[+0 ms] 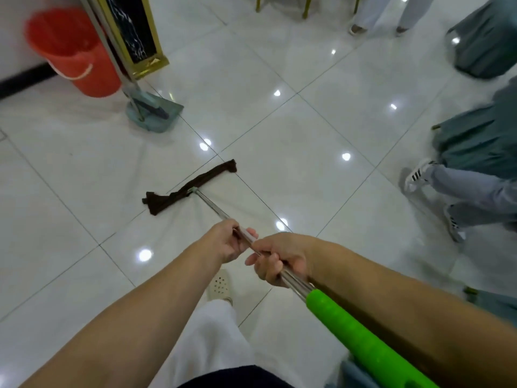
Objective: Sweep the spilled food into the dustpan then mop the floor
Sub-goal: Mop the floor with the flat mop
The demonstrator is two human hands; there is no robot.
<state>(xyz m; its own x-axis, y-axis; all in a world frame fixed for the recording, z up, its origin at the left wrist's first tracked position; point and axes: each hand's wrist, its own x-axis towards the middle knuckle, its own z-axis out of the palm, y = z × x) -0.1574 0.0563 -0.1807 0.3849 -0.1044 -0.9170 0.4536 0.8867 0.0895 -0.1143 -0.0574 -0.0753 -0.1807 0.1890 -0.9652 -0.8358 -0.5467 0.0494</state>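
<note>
ahead of the left hand and well off to its left, an orange bucket (74,51) is sitting by the wall, and the dustpan (156,114) is standing just right of it with a broom (152,103) resting in it, both parked beside a gold-framed stand (134,35). no spilled food is showing on the white tiled floor (307,135), so the sweeping is judged done and the mopping is the step in hand.

the flat mop's dark brown cloth head (190,187) is lying on the tile forward and slightly left of both hands, its long axis running crosswise, from near-left to far-right. the metal mop handle (212,205) is joining the head at its middle and running back and to the right, through both hands, to a green grip (363,340) that is passing beneath the right forearm.

the left hand (226,240) is the nearer one to the head, curled loosely around the handle with the fingers partly open. just behind it, the right hand (279,259) is wrapping the handle firmly, almost touching the left.

because the handle is meeting the head at a right angle, the coming stroke is likely turning on pushing or pulling along the handle's line, so the cloth is wiping its full width. to the right of the hands, other people's legs and shoes (416,175) are standing near chairs draped in grey-green covers (481,147), which could be crowding a stroke swung that way.
</note>
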